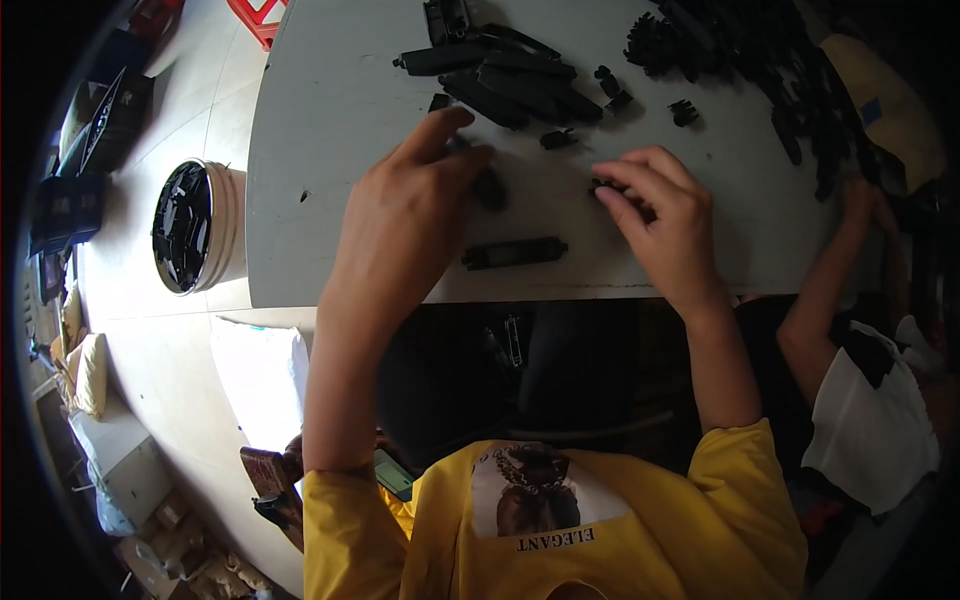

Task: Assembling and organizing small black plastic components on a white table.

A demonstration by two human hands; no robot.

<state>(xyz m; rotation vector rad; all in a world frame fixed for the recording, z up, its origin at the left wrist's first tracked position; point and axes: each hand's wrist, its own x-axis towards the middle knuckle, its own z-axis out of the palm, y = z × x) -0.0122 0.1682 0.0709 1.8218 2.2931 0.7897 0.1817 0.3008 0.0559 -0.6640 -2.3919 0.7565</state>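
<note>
My left hand (pixel 405 205) is over the table with its fingers curled around a long dark plastic part (pixel 489 188). That part is blurred and partly hidden by the fingers. To the right, my right hand (pixel 665 215) pinches a small black plastic piece (pixel 602 186) between thumb and fingertips. A long black plastic casing (pixel 515 253) lies near the table's front edge, between the two hands. Just beyond them rests a small black clip-like piece (pixel 557 139).
A pile of long black casings (pixel 520 80) lies at the far side of the grey table (pixel 330 130). More black parts (pixel 740 50) are heaped at far right, near another person's arm (pixel 825 265). A bucket (pixel 225 225) of black pieces stands at left on the floor.
</note>
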